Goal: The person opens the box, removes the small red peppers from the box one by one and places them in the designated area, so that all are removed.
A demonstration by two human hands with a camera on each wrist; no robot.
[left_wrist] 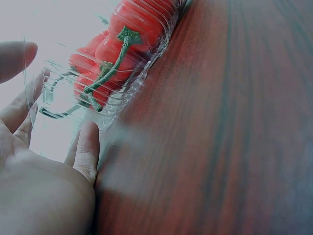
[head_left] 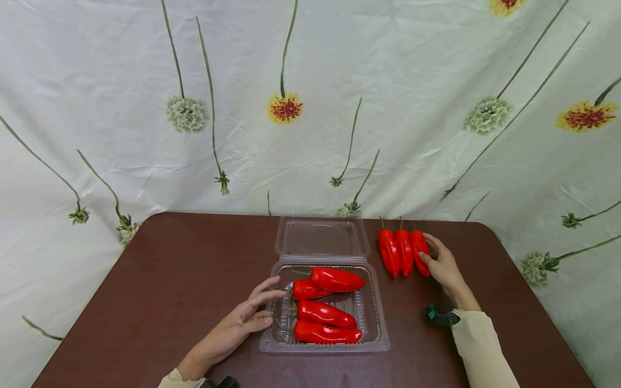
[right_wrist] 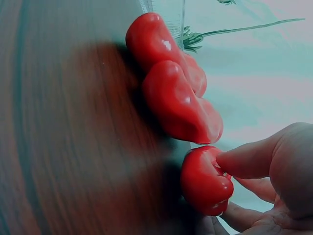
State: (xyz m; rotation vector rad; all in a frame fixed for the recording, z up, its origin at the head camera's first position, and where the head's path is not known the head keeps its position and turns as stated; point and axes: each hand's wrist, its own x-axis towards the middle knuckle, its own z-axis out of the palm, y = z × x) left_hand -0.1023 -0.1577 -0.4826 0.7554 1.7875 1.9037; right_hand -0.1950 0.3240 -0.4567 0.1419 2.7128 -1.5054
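Note:
My right hand (head_left: 442, 265) pinches the rightmost of three long red peppers on the table, its thumb against the near side of that pepper (right_wrist: 205, 181). The other two, a middle pepper (head_left: 404, 252) and a left pepper (head_left: 389, 252), lie right beside it with stems pointing away. A clear plastic clamshell container (head_left: 383, 323) stands with its lid folded back, and several red peppers (head_left: 327, 313) lie in its base with stems to the left. My left hand (head_left: 237, 319) is at the container's left wall, fingers extended and spread along the rim.
The clear lid (head_left: 320, 237) lies flat behind the base, toward the far table edge. A dark reddish-brown table (head_left: 194, 269) with rounded corners bears everything. Behind it hangs a white cloth (head_left: 398, 81) printed with flowers. A dark band (head_left: 442, 317) sits around the right wrist.

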